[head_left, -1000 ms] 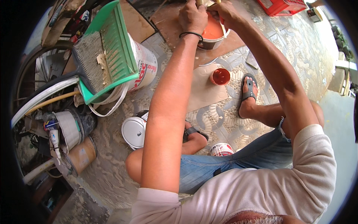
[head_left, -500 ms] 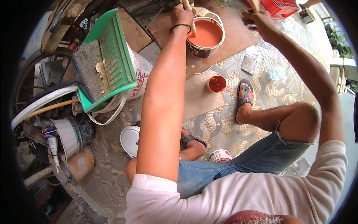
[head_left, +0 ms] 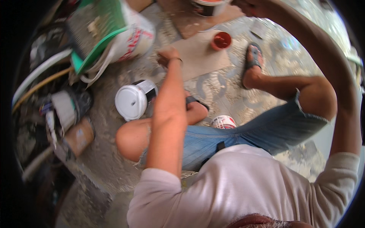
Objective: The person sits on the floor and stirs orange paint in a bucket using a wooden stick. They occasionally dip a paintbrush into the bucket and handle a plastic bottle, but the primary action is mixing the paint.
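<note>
My left hand (head_left: pixel 168 57) hovers over the left side of a flat piece of cardboard (head_left: pixel 195 57), a dark band round its wrist. Motion smears its fingers, and no object shows in them. At the top edge, my right hand (head_left: pixel 249 7) is blurred and partly cut off, close beside a bucket of orange-red paint (head_left: pixel 207 9). Whatever it holds is out of view. A small red-stained cup (head_left: pixel 221 40) stands on the cardboard, between my two hands.
A white-lidded tub (head_left: pixel 131 102) stands near my left knee. Left of it, a green dustpan (head_left: pixel 97 49) leans on a large white bucket (head_left: pixel 135 38). A small white-and-red container (head_left: pixel 223 122) sits between my legs. A grey flat square (head_left: pixel 259 29) lies by my sandalled foot.
My left hand has left the stick in the paint bucket and come back toward me, over the cardboard. My right hand has moved left toward the bucket. The view has tilted nearer my body.
</note>
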Available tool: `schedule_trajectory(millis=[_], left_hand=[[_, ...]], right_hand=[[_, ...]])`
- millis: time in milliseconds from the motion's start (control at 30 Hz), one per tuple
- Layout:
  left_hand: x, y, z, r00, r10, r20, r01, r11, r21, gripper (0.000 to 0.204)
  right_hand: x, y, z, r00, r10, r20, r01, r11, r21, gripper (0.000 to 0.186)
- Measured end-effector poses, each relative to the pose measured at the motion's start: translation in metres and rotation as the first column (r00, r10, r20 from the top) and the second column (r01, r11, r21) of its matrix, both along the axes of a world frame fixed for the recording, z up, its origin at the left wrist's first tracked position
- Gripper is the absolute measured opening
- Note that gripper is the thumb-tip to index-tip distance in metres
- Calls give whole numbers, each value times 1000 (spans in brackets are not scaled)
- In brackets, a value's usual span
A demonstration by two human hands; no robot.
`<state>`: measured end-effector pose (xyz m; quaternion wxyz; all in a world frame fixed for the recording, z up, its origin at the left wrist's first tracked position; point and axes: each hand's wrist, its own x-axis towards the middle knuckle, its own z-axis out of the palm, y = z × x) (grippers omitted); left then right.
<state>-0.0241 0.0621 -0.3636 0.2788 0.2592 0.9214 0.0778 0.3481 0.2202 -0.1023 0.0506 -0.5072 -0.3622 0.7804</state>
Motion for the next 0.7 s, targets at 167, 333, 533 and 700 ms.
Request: schedule_trajectory(millis=[167, 333, 533, 700], left_hand=[[64, -42, 26, 1000, 28, -14, -31, 973, -231, 106], [43, -65, -2, 984, 4, -176, -45, 971, -234, 96], [43, -53, 17, 982, 188, -1, -186, 970, -159, 86], [86, -49, -12, 862, -466, -198, 497, 703, 509, 112]], right_hand=[[34, -73, 106, 959, -220, 177, 182, 961, 210, 27], [17, -134, 137, 922, -261, 286, 151, 922, 355, 24], [32, -157, 113, 884, -398, 245, 255, 850, 461, 22], [26, -181, 163, 830, -550, -92, 543, 757, 363, 24]])
